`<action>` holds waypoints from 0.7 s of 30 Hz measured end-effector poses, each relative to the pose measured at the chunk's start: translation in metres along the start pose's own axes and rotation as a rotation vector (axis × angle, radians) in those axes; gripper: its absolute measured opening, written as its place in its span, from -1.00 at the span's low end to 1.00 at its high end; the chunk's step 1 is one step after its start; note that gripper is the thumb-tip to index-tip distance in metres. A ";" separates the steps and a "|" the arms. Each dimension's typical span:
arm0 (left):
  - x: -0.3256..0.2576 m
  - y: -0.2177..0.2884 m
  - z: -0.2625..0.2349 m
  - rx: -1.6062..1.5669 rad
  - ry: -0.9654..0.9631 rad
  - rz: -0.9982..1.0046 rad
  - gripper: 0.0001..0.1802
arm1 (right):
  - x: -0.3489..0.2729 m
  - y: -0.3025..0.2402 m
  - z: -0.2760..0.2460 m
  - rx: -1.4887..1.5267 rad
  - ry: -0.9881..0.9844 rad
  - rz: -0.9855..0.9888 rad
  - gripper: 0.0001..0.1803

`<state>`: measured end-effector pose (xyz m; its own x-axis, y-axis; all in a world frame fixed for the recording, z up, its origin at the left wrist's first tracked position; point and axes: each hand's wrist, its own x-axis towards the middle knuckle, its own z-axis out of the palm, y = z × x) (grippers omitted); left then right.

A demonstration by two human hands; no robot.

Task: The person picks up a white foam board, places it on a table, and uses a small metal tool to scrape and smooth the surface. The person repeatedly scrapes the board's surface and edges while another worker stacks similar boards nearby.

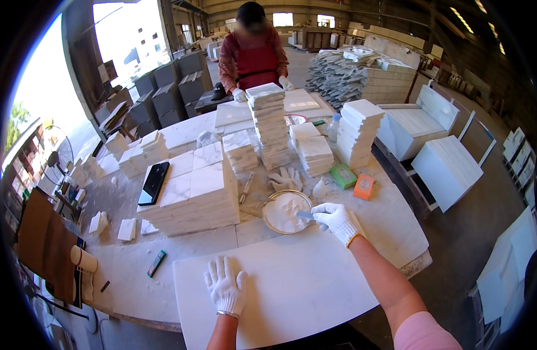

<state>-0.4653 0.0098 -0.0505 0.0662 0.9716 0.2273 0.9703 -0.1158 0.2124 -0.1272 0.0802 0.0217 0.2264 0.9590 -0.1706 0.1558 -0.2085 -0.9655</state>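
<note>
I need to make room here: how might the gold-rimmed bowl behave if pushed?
The bowl would probably slide rather than roll, since it sits upright. Its even, round outline suggests a stiff shell. The white material inside lies uncovered, so a hard shove might spill some.

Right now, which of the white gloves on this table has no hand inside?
The loose glove lying just beyond the bowl. Your left hand, your right hand and the co-worker's hands fill the others.

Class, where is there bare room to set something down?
Bare: the slab between left hand and right hand; the tabletop between orange box and right forearm. Crowded: behind the bowl, with a loose glove and tile stacks.
</note>
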 end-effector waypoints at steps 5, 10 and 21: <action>-0.001 -0.004 0.005 0.015 0.020 0.009 -0.28 | 0.001 0.003 0.002 0.037 -0.009 0.030 -0.78; 0.000 -0.003 0.002 0.017 0.015 0.012 -0.30 | 0.000 0.005 0.001 0.047 -0.014 0.042 -0.77; 0.000 -0.003 0.004 0.009 -0.023 -0.015 -0.27 | -0.024 0.016 -0.068 0.123 0.037 0.077 -0.73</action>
<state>-0.4677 0.0106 -0.0548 0.0568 0.9777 0.2020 0.9733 -0.0993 0.2070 -0.0648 0.0411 0.0234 0.2692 0.9328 -0.2396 0.0179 -0.2536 -0.9671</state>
